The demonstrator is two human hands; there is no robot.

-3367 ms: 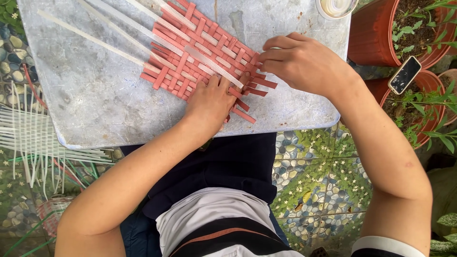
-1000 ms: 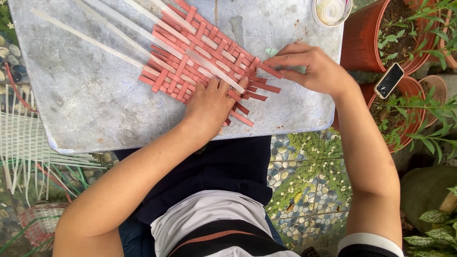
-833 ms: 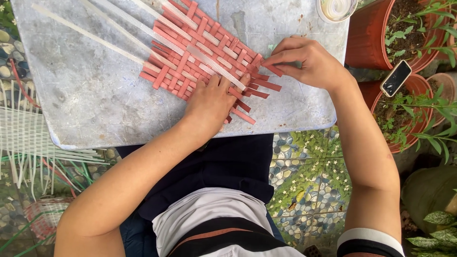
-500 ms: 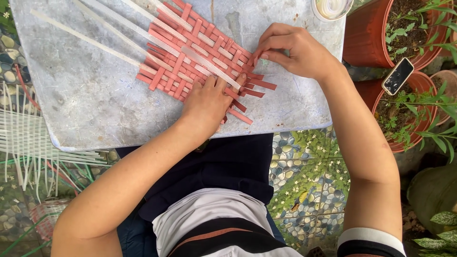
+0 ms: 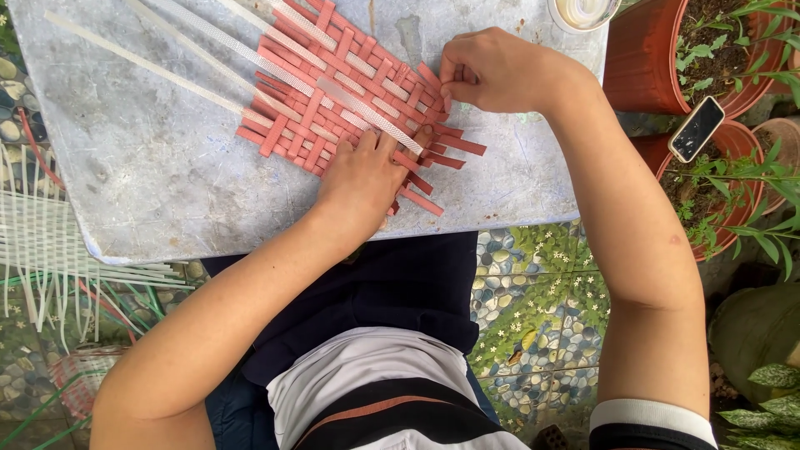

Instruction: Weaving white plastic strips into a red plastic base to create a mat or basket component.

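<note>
1. Left hand (image 5: 362, 179) lies flat, fingers spread, pinning the red woven mat (image 5: 333, 92) to the desk (image 5: 150, 192).
2. Right hand (image 5: 492, 71) fingers pinch a red strip end (image 5: 440, 92) at the mat's edge.
3. Ease off the left and the weave probably slides loose.

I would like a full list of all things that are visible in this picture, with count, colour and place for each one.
woven mat: one, red strips crossed with white ones, on the table top
loose white strips: several, white, running from the mat toward the table's far left
table: one, grey stone-like top, in front of the person
cup: one, white, far right corner of the table
flower pots: at least three, reddish brown, right of the table
phone: one, dark, lying on a pot
white weave: one, on the ground at left
left hand: pressing flat on the mat
right hand: pinching a red strip at the mat's right edge
</note>
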